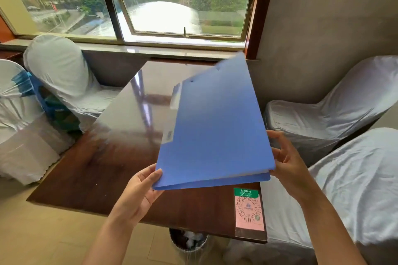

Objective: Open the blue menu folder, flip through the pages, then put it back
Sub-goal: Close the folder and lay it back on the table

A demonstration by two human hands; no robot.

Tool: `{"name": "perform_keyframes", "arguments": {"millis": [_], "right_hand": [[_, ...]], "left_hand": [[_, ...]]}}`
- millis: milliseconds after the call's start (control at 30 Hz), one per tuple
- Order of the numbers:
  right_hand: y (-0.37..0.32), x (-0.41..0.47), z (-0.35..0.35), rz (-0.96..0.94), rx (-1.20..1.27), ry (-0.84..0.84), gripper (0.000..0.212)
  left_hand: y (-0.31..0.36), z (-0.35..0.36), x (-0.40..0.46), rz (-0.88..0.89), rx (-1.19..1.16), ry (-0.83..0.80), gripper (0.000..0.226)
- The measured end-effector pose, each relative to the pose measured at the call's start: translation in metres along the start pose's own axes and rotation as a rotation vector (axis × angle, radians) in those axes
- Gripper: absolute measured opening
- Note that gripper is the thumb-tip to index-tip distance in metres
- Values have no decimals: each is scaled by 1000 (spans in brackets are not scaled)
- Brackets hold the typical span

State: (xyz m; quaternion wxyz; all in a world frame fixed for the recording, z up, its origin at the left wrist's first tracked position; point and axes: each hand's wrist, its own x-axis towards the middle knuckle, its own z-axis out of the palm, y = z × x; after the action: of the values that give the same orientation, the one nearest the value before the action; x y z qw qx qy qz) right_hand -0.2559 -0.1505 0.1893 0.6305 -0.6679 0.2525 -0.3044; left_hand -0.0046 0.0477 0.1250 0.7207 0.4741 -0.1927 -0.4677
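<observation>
Folder: flat blue plastic menu folder (217, 129), held up in the air over the desk, tilted, far end a bit blurred.
Cover: lifted just a little at the near right corner, white pages peeking out there.
Left grip: left hand (137, 191) grasping the near left corner of the folder, thumb on top, fingers under.
Right grip: right hand (286, 157) at the right edge near the corner, fingers spread and loose, touching the edge but not closed tight.
Desk: shiny dark brown wooden desk (90, 178), under the folder.
Sticker: pink and green code sticker (248, 211) on the near right corner of the desk.
Chairs: white cloth-covered chairs (323, 114) on both sides.
Bin: wire trash bin (188, 241) on the floor below the desk.
</observation>
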Motion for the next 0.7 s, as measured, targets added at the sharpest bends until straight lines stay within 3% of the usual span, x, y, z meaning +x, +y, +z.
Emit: {"name": "perform_keyframes", "arguments": {"millis": [267,400,567,700], "right_hand": [[9,-2,-1,157,60,55,39],[17,-3,0,210,-61,105,37],[53,-10,10,288,-146,152,18],[101,-18,27,395,-272,223,20]], "left_hand": [[-4,10,-1,92,16,89,26],[-1,2,2,92,97,98,30],[-12,-20,10,-9,199,65,39],[-36,-42,17,-148,297,70,38]]}}
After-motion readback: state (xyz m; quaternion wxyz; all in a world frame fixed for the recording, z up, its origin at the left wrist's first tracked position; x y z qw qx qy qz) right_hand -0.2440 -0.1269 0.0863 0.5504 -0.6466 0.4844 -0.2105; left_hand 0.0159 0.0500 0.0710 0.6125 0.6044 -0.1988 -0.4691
